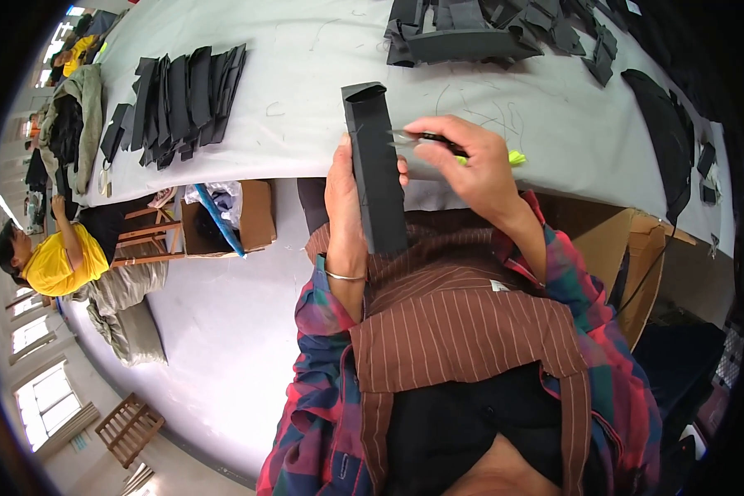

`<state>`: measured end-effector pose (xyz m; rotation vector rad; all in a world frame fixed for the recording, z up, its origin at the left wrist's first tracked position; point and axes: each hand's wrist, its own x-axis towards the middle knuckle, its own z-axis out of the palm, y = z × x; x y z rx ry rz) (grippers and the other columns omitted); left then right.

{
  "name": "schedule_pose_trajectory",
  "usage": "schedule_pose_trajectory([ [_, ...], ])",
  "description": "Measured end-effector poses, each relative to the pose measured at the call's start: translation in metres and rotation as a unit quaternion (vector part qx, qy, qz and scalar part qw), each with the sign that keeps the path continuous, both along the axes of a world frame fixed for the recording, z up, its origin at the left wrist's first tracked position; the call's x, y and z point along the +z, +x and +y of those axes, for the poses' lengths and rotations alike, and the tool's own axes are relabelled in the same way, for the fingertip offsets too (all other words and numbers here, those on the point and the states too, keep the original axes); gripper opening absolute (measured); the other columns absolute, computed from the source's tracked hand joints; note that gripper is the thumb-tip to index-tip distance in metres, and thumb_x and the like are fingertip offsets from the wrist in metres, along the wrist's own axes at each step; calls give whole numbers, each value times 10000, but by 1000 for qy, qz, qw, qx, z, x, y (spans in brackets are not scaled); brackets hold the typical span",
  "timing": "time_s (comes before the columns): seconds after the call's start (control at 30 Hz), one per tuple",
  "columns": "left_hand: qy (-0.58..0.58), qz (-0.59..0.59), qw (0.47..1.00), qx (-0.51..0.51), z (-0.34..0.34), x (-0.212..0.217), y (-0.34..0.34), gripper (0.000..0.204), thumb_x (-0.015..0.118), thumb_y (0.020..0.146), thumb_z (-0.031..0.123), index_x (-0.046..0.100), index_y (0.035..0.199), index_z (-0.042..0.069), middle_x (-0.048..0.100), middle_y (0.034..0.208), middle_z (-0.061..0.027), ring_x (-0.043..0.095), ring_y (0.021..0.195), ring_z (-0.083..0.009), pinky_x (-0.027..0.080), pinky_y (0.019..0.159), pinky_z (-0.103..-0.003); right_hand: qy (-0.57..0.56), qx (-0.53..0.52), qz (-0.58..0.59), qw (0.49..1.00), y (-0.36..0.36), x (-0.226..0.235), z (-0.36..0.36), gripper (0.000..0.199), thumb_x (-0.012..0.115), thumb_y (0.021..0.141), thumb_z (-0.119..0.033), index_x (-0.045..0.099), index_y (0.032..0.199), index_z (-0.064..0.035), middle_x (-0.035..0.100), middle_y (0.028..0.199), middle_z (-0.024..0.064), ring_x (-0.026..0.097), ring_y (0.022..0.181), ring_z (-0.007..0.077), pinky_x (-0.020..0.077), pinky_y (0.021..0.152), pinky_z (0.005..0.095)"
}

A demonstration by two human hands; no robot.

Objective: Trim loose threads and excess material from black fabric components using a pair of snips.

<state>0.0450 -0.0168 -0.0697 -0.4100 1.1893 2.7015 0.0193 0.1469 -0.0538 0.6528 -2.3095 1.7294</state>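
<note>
My left hand (343,198) is closed round a long black fabric piece (374,169), sewn or folded into a flat tube with an opening at its far end. It stands lengthwise over the table's near edge and my lap. In my right hand (481,165) is a small pair of thread snips (428,136), dark with metal tips. These tips are at the right edge of the fabric piece; whether they touch it I cannot tell. A bright yellow-green bit (516,157) shows beside the right hand.
A row of similar black pieces (186,103) lies at the left of the pale table (306,99); another heap (471,45) is at the back. Loose threads are scattered between. Below stand cardboard boxes (256,215). A person in yellow (66,260) sits at far left.
</note>
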Motion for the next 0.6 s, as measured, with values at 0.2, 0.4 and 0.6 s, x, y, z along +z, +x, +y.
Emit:
schedule_pose_trajectory([
  [0.2, -81, 0, 996, -28, 12, 12, 1, 472, 317, 1003, 415, 559, 1019, 10, 639, 729, -145, 618, 584, -180, 513, 538, -257, 86, -93, 45, 991, -12, 2, -9, 154, 673, 801, -205, 679, 934, -126, 669, 779, 59, 615, 615, 216, 457, 549, 316],
  [0.4, -95, 22, 995, -26, 11, 14, 4, 452, 345, 1004, 389, 556, 1030, -10, 639, 736, -146, 625, 590, -177, 523, 529, -259, 56, -69, -28, 996, -8, 1, -6, 146, 663, 815, -158, 676, 946, -95, 667, 754, 46, 601, 588, 144, 452, 554, 286],
  [0.6, -72, 51, 995, -41, 14, 8, 4, 438, 361, 1005, 384, 552, 1045, -8, 644, 751, -155, 643, 613, -178, 540, 531, -260, 59, -47, -45, 996, 1, 18, -11, 156, 664, 819, -104, 674, 970, -64, 665, 769, 52, 607, 661, 100, 461, 592, 245],
])
